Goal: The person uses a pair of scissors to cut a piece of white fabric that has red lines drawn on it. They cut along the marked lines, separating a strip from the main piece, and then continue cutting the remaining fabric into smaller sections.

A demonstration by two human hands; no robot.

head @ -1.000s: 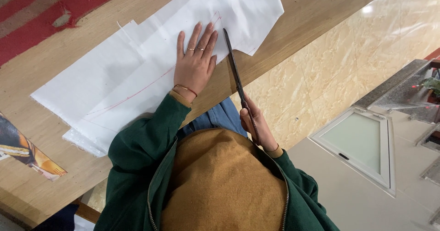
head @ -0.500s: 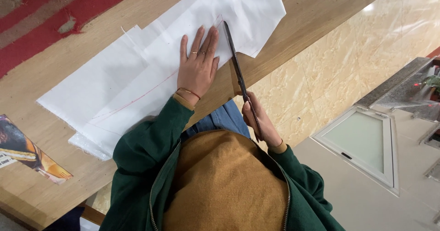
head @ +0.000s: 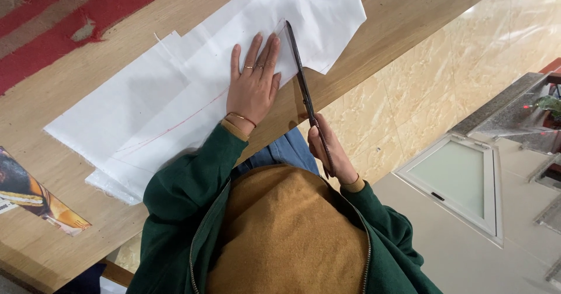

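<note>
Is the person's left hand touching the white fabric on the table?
Touching. The head view shows the left hand lying flat, fingers spread, on the white fabric, beside the scissors.

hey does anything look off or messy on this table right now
Mostly no. The left hand lies flat on the white fabric while the right hand holds scissors at its edge. The fabric layers sit staggered with edges unaligned, and one corner overhangs the wooden table. Nothing looks spilled or damaged.
</note>
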